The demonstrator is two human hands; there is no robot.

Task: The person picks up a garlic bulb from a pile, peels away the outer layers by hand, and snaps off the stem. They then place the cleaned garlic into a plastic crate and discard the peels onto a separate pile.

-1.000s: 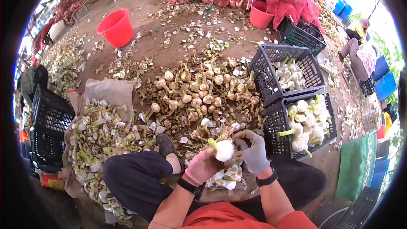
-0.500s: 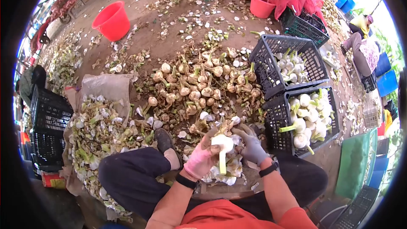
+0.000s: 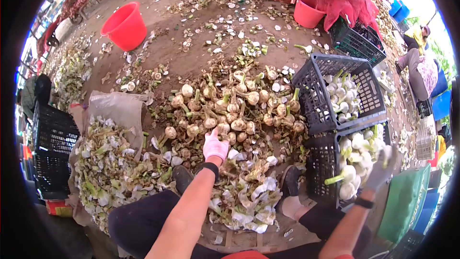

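My left hand (image 3: 216, 147), in a pale pink glove, reaches into a heap of unpeeled garlic bulbs (image 3: 239, 97) with stalks. Its fingers are closed on a garlic bulb (image 3: 223, 128) at the heap's near edge. Over at the right, my grey-gloved right hand (image 3: 381, 171) is above the outer side of the near black crate (image 3: 322, 170). Motion smears its fingers, and a pale shape shows at their tips. White cleaned garlic bulbs (image 3: 353, 165) with trimmed green stalks fill that crate. Loose garlic skins (image 3: 249, 196) lie between my feet.
Behind the near crate stands another black crate (image 3: 306, 74) holding white garlic. Two red buckets, one at left (image 3: 125, 26) and one farther right (image 3: 307, 12), sit on the dirt. A large skin pile (image 3: 110, 163) lies left. Another person (image 3: 416, 62) is at far right.
The white garlic bulb has left the space between my hands. My left hand has moved forward to the heap, and my right hand has swung right to the crate. The view has shifted slightly.
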